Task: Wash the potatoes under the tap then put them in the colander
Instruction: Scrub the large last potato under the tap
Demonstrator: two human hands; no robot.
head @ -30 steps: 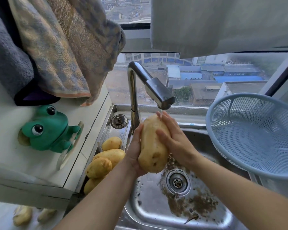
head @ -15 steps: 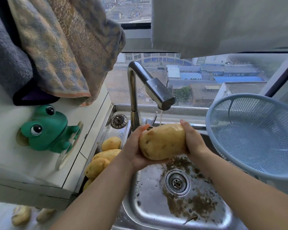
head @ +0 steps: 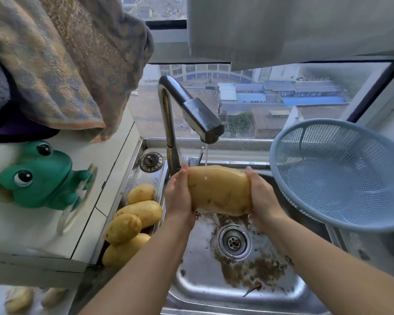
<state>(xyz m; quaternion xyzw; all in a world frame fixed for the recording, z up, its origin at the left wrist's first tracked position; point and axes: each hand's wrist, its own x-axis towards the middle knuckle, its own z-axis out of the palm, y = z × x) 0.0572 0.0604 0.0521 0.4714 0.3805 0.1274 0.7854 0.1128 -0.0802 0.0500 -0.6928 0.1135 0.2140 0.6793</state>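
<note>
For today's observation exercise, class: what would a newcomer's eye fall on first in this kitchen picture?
A big potato is gripped by its ends between the left hand and right hand, under a thin stream from the tap, above the dirt-flecked sink. At far left is a green frog; at right, an empty blue colander.

The potato (head: 218,189) is right under the tap's (head: 191,110) spout, above the sink (head: 203,280). The left hand (head: 179,194) holds its left end, the right hand (head: 262,196) its right end. The drain (head: 234,242) lies in the sink, in front of the tap. The colander (head: 341,173) stands tilted to the tap's right. A pile (head: 132,223) of potatoes lies front-left of the tap, and a plug (head: 151,161) just left of its base. The frog (head: 39,178) is farther left, with towels (head: 66,60) above it. The window (head: 282,98) is behind the tap.
</note>
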